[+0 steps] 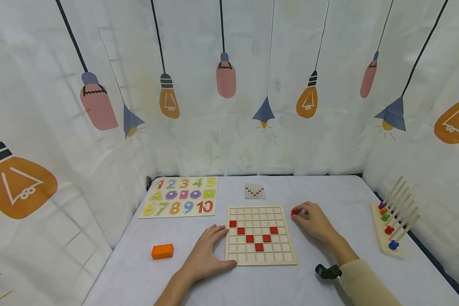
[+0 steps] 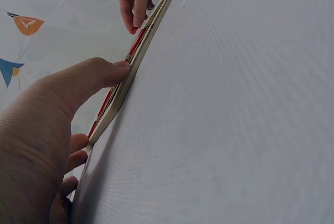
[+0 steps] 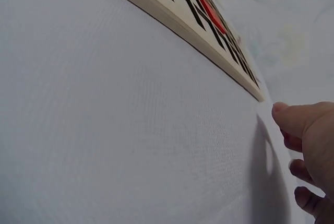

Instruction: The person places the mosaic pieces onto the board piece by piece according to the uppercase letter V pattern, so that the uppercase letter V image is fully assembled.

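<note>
A square wooden grid board (image 1: 261,257) lies on the table with several red square tiles (image 1: 259,247) set in its cells, forming a V. My left hand (image 1: 206,254) rests against the board's left side, thumb at the near corner and fingers spread along the edge. In the left wrist view, the left thumb (image 2: 99,72) touches the board's rim. Just off the board's far right corner, my right hand (image 1: 310,220) pinches one red tile (image 1: 294,213) between thumb and fingers. That tile is partly hidden by the thumb in the right wrist view.
Behind the board lies a small pattern card (image 1: 255,191). A number-and-shape puzzle board (image 1: 183,184) sits at the back left, an orange block (image 1: 162,251) nearer on the left. At the right stands a pegged wooden rack (image 1: 392,250) with coloured pieces.
</note>
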Available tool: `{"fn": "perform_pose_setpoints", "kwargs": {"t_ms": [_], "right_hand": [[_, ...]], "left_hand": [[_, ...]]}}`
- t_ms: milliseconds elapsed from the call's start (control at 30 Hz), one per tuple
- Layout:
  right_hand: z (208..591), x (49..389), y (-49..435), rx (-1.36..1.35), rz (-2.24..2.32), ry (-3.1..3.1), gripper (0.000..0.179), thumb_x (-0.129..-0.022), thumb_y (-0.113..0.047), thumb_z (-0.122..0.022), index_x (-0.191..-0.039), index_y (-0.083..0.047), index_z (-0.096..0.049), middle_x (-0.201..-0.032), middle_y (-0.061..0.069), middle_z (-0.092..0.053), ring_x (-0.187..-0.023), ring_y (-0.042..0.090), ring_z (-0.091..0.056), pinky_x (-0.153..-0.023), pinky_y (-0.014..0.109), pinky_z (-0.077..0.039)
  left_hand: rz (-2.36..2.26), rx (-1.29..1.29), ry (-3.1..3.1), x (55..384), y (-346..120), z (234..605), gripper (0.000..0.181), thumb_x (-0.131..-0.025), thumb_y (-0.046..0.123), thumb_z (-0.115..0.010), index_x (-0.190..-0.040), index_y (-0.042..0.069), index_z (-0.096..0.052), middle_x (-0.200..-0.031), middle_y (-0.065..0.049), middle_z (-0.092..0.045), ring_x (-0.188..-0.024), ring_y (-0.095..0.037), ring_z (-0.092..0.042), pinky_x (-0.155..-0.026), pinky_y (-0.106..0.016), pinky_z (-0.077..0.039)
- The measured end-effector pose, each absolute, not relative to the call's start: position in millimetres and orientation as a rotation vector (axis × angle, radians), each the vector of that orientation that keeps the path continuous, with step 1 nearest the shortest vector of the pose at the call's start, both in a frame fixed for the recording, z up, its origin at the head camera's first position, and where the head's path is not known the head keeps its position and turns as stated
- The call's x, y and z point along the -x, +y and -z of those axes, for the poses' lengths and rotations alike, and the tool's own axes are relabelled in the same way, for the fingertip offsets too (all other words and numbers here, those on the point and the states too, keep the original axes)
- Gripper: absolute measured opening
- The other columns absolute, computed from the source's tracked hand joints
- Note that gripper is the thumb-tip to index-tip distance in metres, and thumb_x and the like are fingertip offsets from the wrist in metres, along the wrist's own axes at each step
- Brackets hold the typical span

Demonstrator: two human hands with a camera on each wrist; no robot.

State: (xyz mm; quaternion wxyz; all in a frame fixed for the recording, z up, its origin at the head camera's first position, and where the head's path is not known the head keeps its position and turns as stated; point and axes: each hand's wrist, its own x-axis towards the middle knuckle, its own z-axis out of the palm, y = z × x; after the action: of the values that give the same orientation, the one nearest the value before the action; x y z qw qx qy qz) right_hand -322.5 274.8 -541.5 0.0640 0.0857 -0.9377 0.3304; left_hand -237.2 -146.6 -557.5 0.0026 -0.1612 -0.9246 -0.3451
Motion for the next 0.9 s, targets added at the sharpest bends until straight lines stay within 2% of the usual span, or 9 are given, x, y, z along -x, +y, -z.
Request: {"fn": "perform_pose_setpoints", "kwargs": {"t_ms": [233,700,900], "right_hand": [[540.3,320.0,265.7,-0.283,-0.998,-2.842,0.023,-0.103,-0.025,-0.082,-0.126,-0.023,-0.080,-0.130,0.000,-0.072,-0.125,0.026,-0.058,-0.105,0.048,-0.058],[540.6,312.8,247.8,-0.418,-0.998,-2.867,0.022,-0.102,-0.028,-0.083,-0.124,-0.026,-0.081,-0.127,-0.005,-0.071,-0.119,0.021,-0.057,-0.097,0.041,-0.054],[542.7,312.1,242.6,-0.433,-1.007,-2.886,0.020,-0.103,-0.031,-0.082,-0.123,-0.029,-0.080,-0.127,-0.008,-0.070,-0.119,0.019,-0.057,-0.099,0.042,-0.054]], "left_hand": [[1.075,0.501,-2.906,238.2,-146.7,559.2,0.105,-0.073,0.076,-0.089,-0.160,0.026,-0.060,-0.171,0.006,-0.052,-0.167,-0.034,-0.038,-0.134,-0.069,-0.032],[1.083,0.497,-2.905,237.2,-146.4,558.2,0.105,-0.073,0.076,-0.089,-0.160,0.026,-0.061,-0.171,0.005,-0.052,-0.166,-0.034,-0.038,-0.135,-0.069,-0.032],[1.082,0.496,-2.902,237.4,-146.4,558.3,0.104,-0.072,0.076,-0.090,-0.160,0.027,-0.061,-0.171,0.006,-0.052,-0.167,-0.034,-0.038,-0.135,-0.069,-0.032]]}}
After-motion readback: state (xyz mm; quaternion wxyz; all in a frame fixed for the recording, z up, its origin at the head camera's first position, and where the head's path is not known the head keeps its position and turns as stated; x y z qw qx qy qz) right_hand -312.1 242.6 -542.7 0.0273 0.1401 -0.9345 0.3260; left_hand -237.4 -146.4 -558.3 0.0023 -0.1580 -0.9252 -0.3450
